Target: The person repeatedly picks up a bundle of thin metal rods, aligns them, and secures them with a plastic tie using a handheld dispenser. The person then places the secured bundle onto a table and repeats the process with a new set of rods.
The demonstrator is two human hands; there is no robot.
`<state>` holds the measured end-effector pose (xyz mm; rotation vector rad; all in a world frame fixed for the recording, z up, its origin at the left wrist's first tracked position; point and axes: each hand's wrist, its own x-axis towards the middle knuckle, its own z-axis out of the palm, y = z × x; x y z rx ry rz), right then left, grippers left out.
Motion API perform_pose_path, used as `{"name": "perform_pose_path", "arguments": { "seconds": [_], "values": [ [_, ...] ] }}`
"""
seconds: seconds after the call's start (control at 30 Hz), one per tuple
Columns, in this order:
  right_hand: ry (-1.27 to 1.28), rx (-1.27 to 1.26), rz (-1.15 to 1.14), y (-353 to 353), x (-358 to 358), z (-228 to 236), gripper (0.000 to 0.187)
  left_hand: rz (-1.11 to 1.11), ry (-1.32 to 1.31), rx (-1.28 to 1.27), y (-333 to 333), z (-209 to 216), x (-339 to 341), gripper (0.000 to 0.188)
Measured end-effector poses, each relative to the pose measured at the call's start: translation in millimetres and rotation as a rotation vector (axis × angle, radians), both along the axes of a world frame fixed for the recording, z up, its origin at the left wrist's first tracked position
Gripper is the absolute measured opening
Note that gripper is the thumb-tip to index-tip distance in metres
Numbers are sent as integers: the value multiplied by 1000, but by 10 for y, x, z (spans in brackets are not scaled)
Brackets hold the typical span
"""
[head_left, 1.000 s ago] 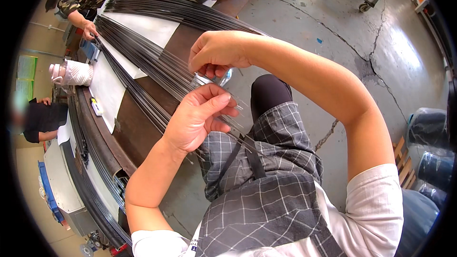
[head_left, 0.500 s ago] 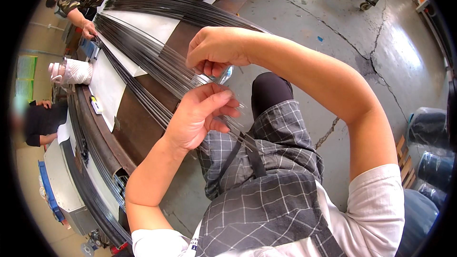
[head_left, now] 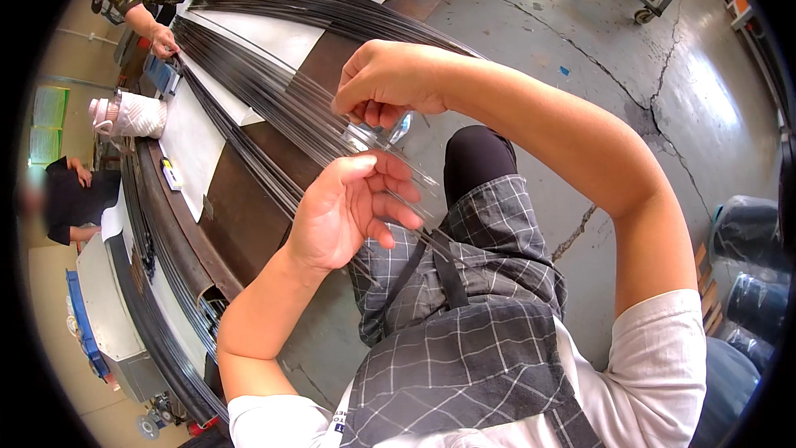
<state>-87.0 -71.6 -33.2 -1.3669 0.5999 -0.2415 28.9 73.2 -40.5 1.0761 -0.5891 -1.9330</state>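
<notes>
Head view: rods (head_left: 257,79) lie across table (head_left: 228,232), ends overhanging by our loosely open left hand (head_left: 344,211), right hand (head_left: 390,83) curled, grip unclear; we'd guess light, springy, slick, best pinched near ends.

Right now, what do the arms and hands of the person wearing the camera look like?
The left hand and right hand wear no gloves, and I can't see any rings or watch. Both arms are bare to above the elbow, where loose white short sleeves begin.
</notes>
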Motion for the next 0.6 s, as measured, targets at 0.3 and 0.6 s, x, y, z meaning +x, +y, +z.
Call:
{"name": "perform_pose_path", "arguments": {
  "seconds": [0.3,0.6],
  "values": [
    [37,-11,12,-10,36,-14,15,11,-64,-9,15,-10,-17,25],
    [8,15,87,-71,7,-39,15,57,-56,-4,27,-31,-26,12]
  ]
}}
